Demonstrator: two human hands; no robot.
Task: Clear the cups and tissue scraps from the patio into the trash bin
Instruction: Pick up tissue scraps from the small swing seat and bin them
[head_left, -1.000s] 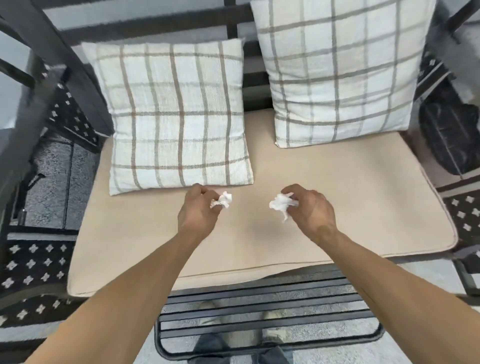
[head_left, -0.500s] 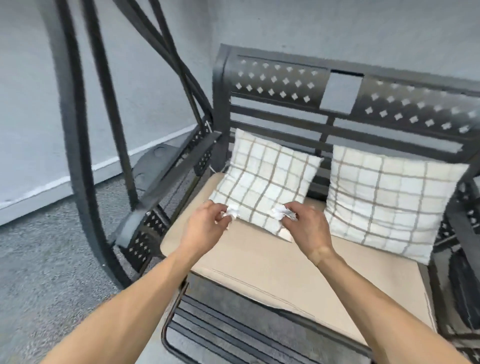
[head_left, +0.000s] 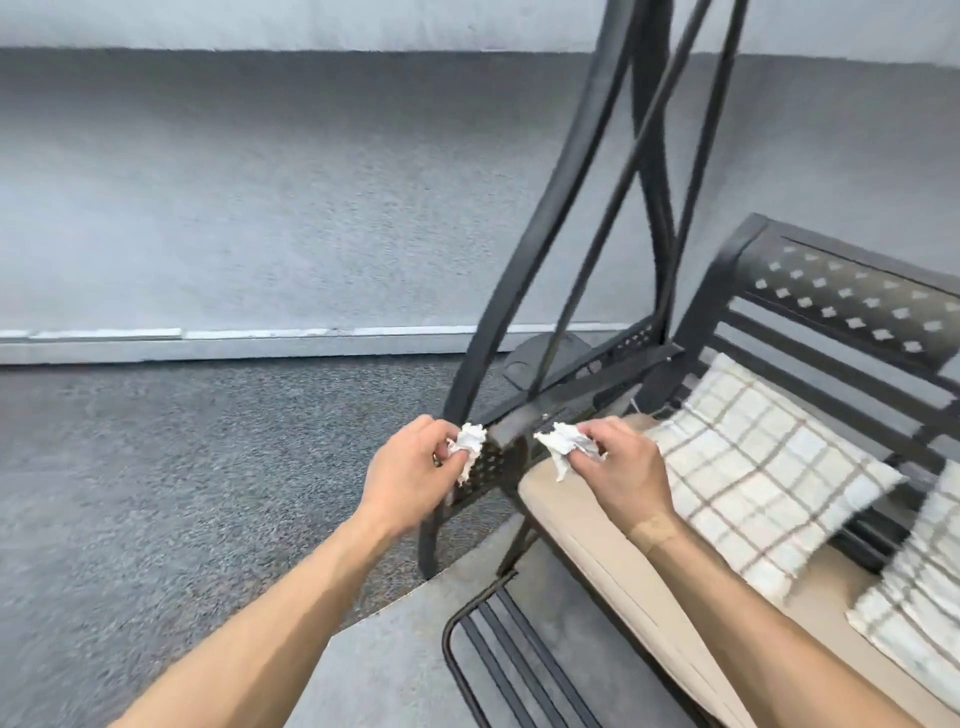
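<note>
Each of my hands pinches a crumpled white tissue scrap in front of me. My left hand is closed on one tissue scrap, held over the dark metal armrest of the swing bench. My right hand grips the other tissue scrap, above the left end of the beige seat cushion. The two scraps are a hand's width apart. No cup and no trash bin are in view.
The black metal swing frame rises just beyond my hands. Plaid pillows lean on the bench back at right. A slatted footrest sits below the seat. Grey textured floor spreads to the left, up to a grey wall.
My view has swung left, away from the bench seat toward the floor and wall. Both hands have kept their tissue scraps and moved left with me, past the armrest.
</note>
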